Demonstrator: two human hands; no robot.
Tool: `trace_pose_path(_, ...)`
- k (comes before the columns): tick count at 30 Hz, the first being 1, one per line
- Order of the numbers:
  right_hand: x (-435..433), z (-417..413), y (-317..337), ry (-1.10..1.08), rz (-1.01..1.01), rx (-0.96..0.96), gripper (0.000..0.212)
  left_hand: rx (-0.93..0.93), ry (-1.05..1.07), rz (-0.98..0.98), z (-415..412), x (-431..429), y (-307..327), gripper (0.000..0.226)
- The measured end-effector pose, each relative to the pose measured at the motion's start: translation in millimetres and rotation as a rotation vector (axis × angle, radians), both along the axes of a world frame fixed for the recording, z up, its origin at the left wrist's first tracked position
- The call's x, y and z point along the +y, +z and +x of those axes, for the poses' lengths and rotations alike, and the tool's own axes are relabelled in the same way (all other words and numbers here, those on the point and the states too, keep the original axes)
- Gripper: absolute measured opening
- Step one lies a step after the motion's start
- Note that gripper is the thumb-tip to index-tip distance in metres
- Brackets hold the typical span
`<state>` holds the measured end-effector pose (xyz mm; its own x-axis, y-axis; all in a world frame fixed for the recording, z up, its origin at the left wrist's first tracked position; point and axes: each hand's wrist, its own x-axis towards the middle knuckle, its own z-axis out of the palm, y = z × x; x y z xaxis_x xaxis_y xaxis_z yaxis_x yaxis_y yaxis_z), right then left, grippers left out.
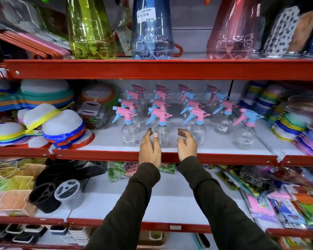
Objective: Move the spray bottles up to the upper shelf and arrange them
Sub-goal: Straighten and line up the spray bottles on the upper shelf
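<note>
Several clear spray bottles with pink and blue trigger heads stand in rows on the middle shelf (215,147). The front row runs from a bottle at the left (129,131) to one at the right (246,136). My left hand (150,148) and my right hand (186,144) reach over the shelf's red front edge, on either side of the front middle bottle (162,132). Both hands have their fingers apart and hold nothing. The left fingertips are close to that bottle's left side; I cannot tell if they touch it.
The shelf above (152,69) carries large green (90,29), blue (152,31) and pink (233,29) plastic bottles. Stacked colourful sieves (62,127) sit left of the spray bottles, and stacked coloured goods (293,121) right. The shelf below holds black holders (49,193) and packets.
</note>
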<state>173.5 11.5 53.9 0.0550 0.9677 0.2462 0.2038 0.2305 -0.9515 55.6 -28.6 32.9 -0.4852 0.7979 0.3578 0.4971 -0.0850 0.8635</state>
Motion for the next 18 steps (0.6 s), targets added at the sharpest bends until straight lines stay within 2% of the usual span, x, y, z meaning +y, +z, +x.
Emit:
trace_pose_path(5,5,32,-3,-0.097,0.107,0.031,0.032,0.001,-0.005,0.205,33,-3,-8,0.055)
trace_pose_path(7,7,48,-2,-0.167,0.139,0.053,0.033,0.004,-0.056,0.224,48,2,-10,0.052)
trace_pose_path(10,15,73,0,-0.225,0.141,0.063,0.038,0.005,-0.145,0.106,72,13,-3,0.054)
trace_pose_path(12,27,84,1,-0.187,0.064,0.008,0.046,0.019,-0.202,-0.031,86,22,5,0.055)
trace_pose_path(15,42,96,5,-0.044,-0.096,-0.095,0.057,-0.120,-0.287,-0.218,101,37,19,0.068)
trace_pose_path(18,49,104,11,0.091,-0.194,-0.195,0.062,-0.218,-0.312,-0.305,109,50,30,0.106)
